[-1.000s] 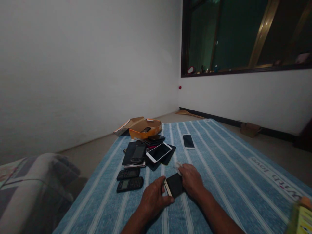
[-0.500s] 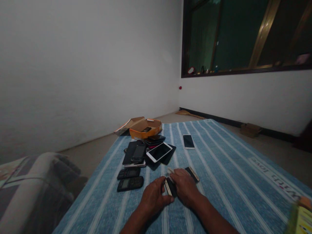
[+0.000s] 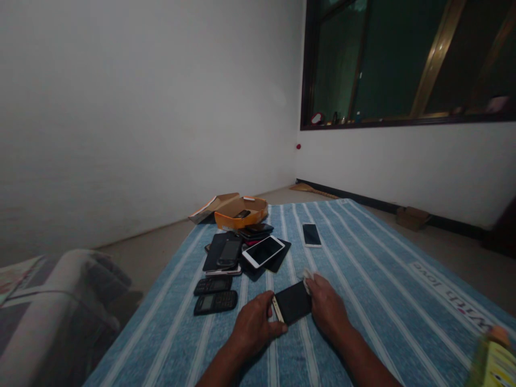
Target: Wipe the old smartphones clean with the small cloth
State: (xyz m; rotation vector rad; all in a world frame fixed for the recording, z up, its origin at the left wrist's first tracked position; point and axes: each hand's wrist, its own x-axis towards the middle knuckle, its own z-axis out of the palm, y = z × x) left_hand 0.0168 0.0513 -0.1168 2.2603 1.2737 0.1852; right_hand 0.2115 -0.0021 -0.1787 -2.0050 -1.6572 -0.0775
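Observation:
Near the front of the striped cloth lies a smartphone (image 3: 293, 303), dark screen up, with a pale gold end strip. My left hand (image 3: 255, 321) grips its left end between thumb and fingers. At the phone's right end, my right hand (image 3: 328, 305) is closed on a small white tissue or cloth (image 3: 308, 274), pressed against the edge; the exact material is unclear. Left of my hands are two black keypad phones (image 3: 215, 302), side by side. Just beyond, a white smartphone (image 3: 264, 251) rests on a pile of dark phones (image 3: 229, 251).
An open orange box (image 3: 242, 217) stands at the far left of the blue striped cloth (image 3: 363, 322). Another white-edged smartphone (image 3: 311, 235) lies alone at the back. A yellow item (image 3: 500, 363) sits at the right edge. Grey fabric (image 3: 60, 312) covers something at left.
My right hand with the white tissue or cloth has slid right across the phone, from its left part to its right end, uncovering the screen. My left hand has stayed on the phone.

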